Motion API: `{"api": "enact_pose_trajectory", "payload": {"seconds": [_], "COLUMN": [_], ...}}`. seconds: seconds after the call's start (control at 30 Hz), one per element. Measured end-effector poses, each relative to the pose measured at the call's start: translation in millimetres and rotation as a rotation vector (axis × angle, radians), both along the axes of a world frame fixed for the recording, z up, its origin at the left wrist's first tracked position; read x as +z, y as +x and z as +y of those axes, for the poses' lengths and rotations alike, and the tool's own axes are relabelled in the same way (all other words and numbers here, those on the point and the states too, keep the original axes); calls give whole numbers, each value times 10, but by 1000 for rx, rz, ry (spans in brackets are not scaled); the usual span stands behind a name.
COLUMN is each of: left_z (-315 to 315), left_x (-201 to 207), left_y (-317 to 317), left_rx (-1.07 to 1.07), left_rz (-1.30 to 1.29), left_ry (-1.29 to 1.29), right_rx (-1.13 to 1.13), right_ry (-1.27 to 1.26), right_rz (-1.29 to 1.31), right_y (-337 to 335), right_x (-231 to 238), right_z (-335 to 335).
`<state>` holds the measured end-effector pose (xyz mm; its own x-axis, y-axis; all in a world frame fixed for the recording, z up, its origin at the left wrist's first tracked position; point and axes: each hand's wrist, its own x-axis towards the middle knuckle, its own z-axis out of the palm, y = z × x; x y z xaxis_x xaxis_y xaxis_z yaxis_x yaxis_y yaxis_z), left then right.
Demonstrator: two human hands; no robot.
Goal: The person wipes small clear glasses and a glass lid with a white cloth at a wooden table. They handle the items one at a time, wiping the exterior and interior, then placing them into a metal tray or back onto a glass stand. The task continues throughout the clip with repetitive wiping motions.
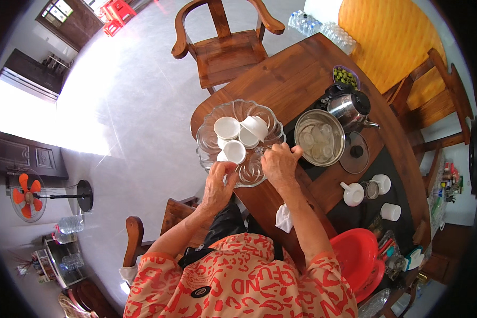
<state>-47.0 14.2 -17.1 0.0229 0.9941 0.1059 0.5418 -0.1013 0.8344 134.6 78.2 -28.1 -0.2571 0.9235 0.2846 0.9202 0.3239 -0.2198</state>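
Observation:
A large clear glass bowl (202, 150) with a scalloped rim sits at the rounded end of the wooden table. Several white cups (227, 128) lie in it, some tilted against one another, along with small clear glass cups (252, 172) on its near side. My left hand (216, 186) is at the bowl's near-left rim, fingers bent and apart, close to the nearest white cup. At the right rim, my right hand (281, 165) has its fingers pinched together; what they hold is hidden. Beside it stands a steel pot (338, 139) with clear glass cups in water.
A steel kettle (350, 108), a glass pot lid (354, 153) and a bowl of green fruit (345, 78) stand to the right. Nearer are a white teapot (353, 194), a white cup (390, 211), a crumpled white cloth (284, 218) and red basins (355, 254). A wooden chair (230, 55) stands beyond the table.

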Motion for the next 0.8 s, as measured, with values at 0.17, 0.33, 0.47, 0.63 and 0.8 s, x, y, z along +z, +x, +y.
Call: {"api": "enact_pose_trajectory", "payload": {"seconds": [0.17,0.33,0.47,0.63,0.8], "left_z": [242,470,514,544,543], "left_x": [69,330,642,743,732], "left_y": [-133,-215,-263,-340,-306], "left_rx": [-77,-263,-265,-249,-247], "left_rz": [-437,-286,-199,223,318], "left_ry": [-233,-167,-74,378,560], "right_rx": [-50,12,66,136,167], "right_ry": [47,306,457,447,435], "right_rz": [193,260,362,500,566], "right_y": [-4,-143,-212,-255,-274], "right_x": [429,662,679,636,542], "right_z": [-96,-127,-117,-74,-49]}}
